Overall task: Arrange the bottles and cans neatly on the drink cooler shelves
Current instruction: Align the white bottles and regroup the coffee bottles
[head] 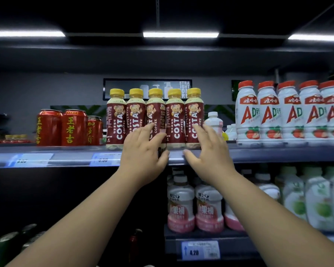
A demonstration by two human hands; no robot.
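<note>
Several Costa coffee bottles (175, 120) with yellow caps stand in a tight row at the front of the upper cooler shelf (69, 151). My left hand (143, 151) is raised in front of the middle bottles, fingers straight against their lower labels, thumb at the shelf lip. My right hand (208, 149) is spread over the rightmost bottle's lower part, thumb also by the shelf edge. Neither hand curls round a bottle.
Red herbal tea cans (73, 128) stand left of the Costa row. White AD milk bottles (289, 114) with red caps fill the right. A small white bottle (213, 122) sits behind the row. Pink-and-white juice bottles (208, 209) and green-labelled bottles (316, 205) occupy the lower shelf.
</note>
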